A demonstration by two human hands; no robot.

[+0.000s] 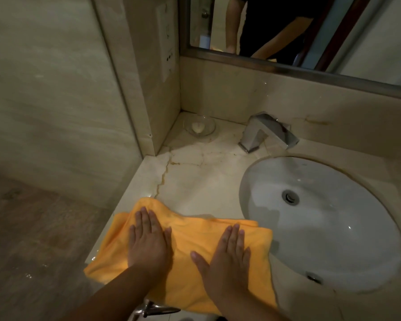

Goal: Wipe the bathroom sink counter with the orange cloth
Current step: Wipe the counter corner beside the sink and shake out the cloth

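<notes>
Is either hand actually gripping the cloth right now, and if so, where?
Neither grips it. The left hand and right hand lie flat, fingers straight, pressing on top of the orange cloth spread on the counter.

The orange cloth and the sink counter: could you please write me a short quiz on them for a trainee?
1. True or false: the left hand and right hand both lie flat on the cloth.
2. On which side of the basin does the cloth lie?
3. The soap dish sits: A in the basin; B in the counter's back corner; C on the cloth.
Key: 1 true; 2 left; 3 B.
</notes>
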